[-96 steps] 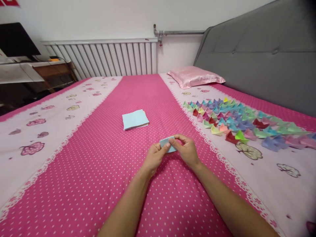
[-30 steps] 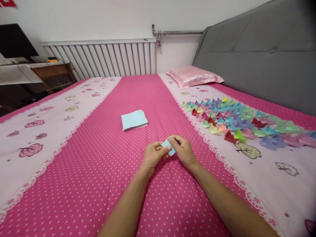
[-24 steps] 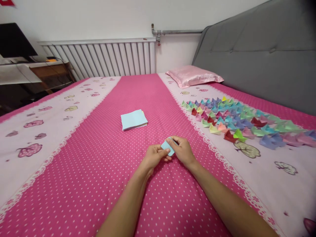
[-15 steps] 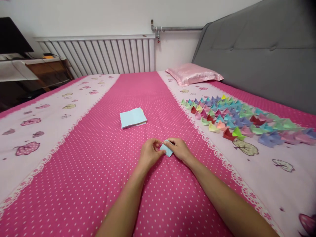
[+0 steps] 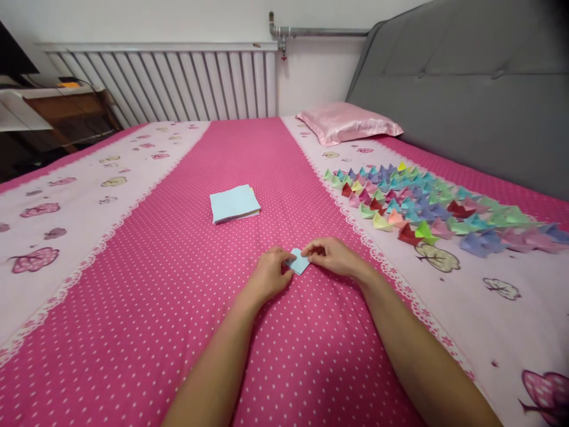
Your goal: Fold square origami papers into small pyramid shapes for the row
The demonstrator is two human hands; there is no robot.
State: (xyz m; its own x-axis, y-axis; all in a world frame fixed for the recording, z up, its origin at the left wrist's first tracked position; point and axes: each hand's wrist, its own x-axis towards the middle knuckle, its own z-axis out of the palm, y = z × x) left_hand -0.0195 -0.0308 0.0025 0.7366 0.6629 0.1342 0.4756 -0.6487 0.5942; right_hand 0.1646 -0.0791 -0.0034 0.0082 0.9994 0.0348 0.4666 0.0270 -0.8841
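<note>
- The left hand (image 5: 269,273) angles inward, its grip clamped on the left edge of the folded paper (image 5: 299,263).
- The right hand (image 5: 333,256) bends across, thumb and fingertip together on the right corner.
- The paper, small, pale blue and flat, sits between both hands, low over the bed (image 5: 249,151) or on it.

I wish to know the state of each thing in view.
Light blue paper: folded small
Left hand: fingers at the paper's left side
Right hand: fingertips at the paper's right corner
Paper stack: flat, light blue on top
Paper boats: folded, set in rows
Pink pillow: lying flat
Monitor: dark, partly out of frame
Red valve: open or shut, cannot tell
</note>
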